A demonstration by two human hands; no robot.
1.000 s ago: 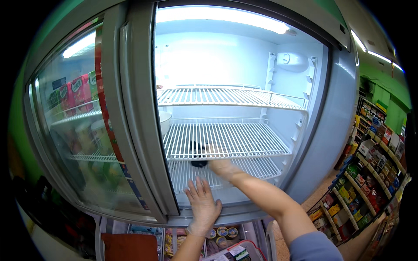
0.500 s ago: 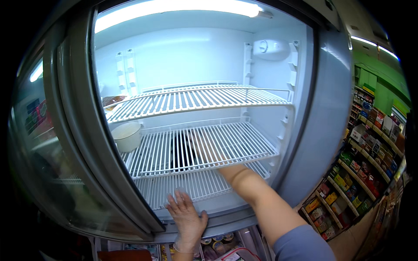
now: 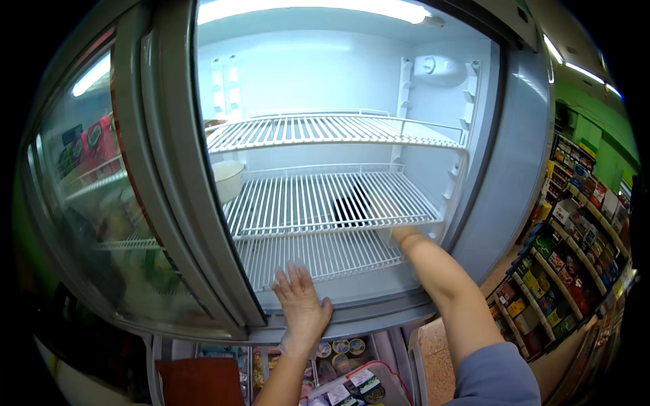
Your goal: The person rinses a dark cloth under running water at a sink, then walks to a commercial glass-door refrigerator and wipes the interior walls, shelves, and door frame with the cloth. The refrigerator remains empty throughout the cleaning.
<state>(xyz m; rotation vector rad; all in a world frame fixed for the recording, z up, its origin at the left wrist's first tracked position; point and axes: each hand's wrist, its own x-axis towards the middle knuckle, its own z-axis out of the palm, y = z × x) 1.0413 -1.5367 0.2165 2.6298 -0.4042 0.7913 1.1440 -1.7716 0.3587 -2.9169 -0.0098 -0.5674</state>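
Note:
My right hand (image 3: 384,205) reaches in beneath the middle wire shelf (image 3: 298,203) of an upright refrigerator, near its right side. Through the white bars a black thing (image 3: 351,207), apparently a cloth, shows at the fingers and goes along with the hand. The bars partly cover both, so finger detail is hard to see. Below them lies the bottom wire shelf (image 3: 311,257). My left hand (image 3: 302,308), in what looks like a thin clear glove, rests with fingers spread at the front sill (image 3: 359,318), holding nothing.
A cream-coloured round container (image 3: 229,181) stands at the middle shelf's left end. Above is the top wire shelf (image 3: 332,130). A sliding glass door (image 3: 88,203) covers the left side. Packaged goods fill an open drawer (image 3: 396,358) below. Stocked store shelves (image 3: 575,250) stand at right.
My right hand and the black cloth have moved to the right under the middle shelf. The left hand stays at the sill. The view has shifted a little.

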